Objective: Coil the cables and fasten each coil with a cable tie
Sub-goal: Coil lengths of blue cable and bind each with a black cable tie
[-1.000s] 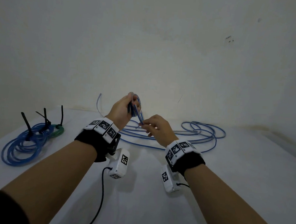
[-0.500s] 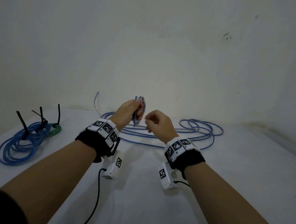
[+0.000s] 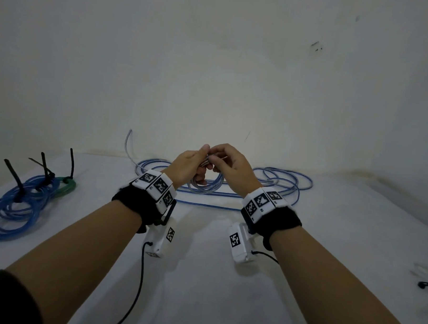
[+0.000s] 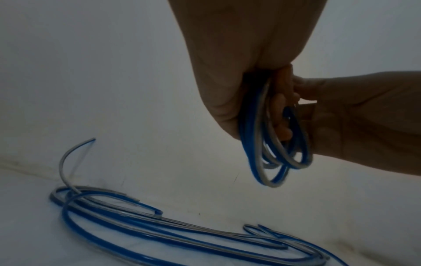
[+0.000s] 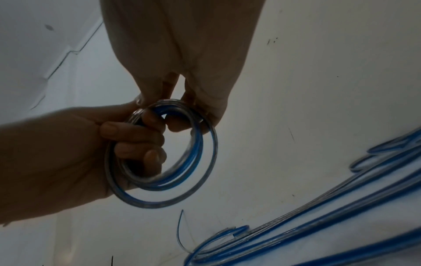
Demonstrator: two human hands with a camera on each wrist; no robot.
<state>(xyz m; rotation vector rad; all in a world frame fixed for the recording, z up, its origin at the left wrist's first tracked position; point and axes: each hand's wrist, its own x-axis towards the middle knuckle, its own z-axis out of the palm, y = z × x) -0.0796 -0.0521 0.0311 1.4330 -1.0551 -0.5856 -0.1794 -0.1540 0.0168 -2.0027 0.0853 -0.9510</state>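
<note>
The left hand (image 3: 188, 164) is holding a small coil (image 5: 161, 153) of blue and clear cable up in the air, above the white worktop (image 3: 202, 272). Its fingers (image 5: 134, 133) are curling through the ring and gripping the loops tight. A moment ago the right hand (image 3: 232, 166) was sitting a little apart from the left one; now it is coming right up to the coil, and its fingers (image 5: 200, 100) are pinching the top of the ring, pressing a new loop against the others. So one more turn is going on, and the coil is growing. But most of the loose cable (image 3: 268, 187) is still lying in big messy bends on the worktop behind the hands, so lots of winding is probably still waiting. Far to the left, a finished bundle (image 3: 17, 208) of blue cable is resting with black cable ties (image 3: 44, 167) sticking up from it. That one looks done already.
</note>
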